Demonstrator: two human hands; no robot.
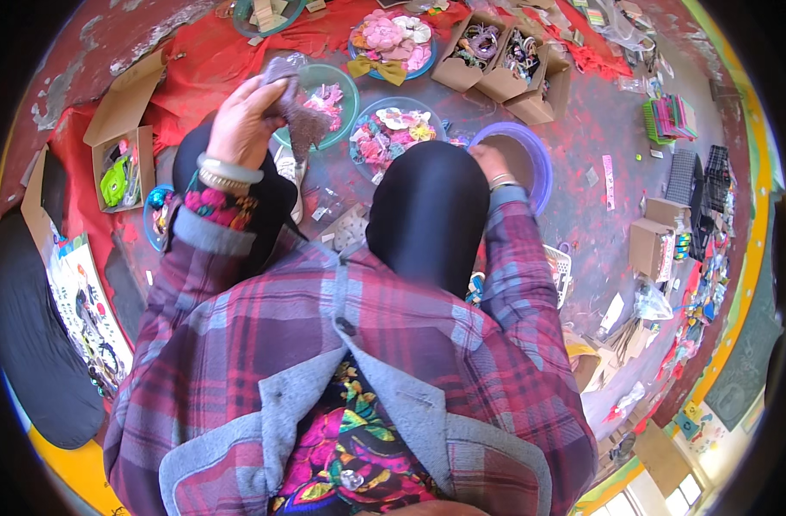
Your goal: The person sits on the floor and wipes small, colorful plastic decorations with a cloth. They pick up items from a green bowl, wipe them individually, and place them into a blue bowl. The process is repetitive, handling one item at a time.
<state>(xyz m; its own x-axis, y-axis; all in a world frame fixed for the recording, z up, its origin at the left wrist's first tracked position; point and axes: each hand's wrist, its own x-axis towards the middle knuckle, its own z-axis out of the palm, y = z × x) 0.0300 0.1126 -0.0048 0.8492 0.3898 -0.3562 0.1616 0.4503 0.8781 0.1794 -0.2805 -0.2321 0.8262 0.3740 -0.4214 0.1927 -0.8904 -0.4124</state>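
Observation:
My left hand [245, 122] is raised at the upper left, its fingers closed on a grey-brown cloth [305, 125] that hangs down from them. Behind the cloth stands a green basin [351, 101] with pink hair ornaments [326, 101] in it. At the near left rim of a purple basin [543, 172], my right hand [493, 162] appears to grip the edge; its fingers are partly hidden. Just left of that basin, a pale blue basin [436, 112] holds fabric flowers and bows [393, 138]. My knee [429, 193] covers part of its near side.
Another basin of bows [393, 39] stands farther back, beside cardboard boxes [500, 64] of hair ties. An open carton [122, 159] is at the left. To the right are a green basket [659, 120], small boxes [651, 245] and scattered packaging. A white shoe [291, 176] shows between my legs.

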